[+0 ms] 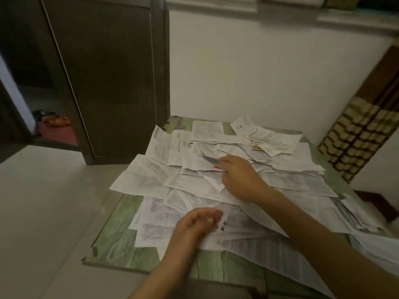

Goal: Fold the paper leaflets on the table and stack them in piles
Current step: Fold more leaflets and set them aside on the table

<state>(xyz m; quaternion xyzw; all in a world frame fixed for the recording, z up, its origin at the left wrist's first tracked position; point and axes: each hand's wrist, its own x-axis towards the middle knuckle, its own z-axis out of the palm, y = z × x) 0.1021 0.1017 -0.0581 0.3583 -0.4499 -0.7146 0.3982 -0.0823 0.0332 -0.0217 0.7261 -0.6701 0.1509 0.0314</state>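
A loose heap of white printed paper leaflets (192, 160) covers most of the green table (121, 240), unfolded and overlapping. My right hand (239, 175) reaches into the middle of the heap, its fingers curled round the edge of a leaflet with a red mark (212, 166). My left hand (198, 223) hovers over the near leaflets with loosely curled fingers, holding nothing; a sheet with a barcode (237, 225) lies just right of it. A pile of leaflets (354, 214) sits at the table's right edge.
The table stands against a white wall (259, 72). A dark wooden door (112, 83) stands left of it, with pale floor (43, 201) beside the table. A patterned curtain (358, 139) hangs at the right. Some leaflets overhang the table's left and near edges.
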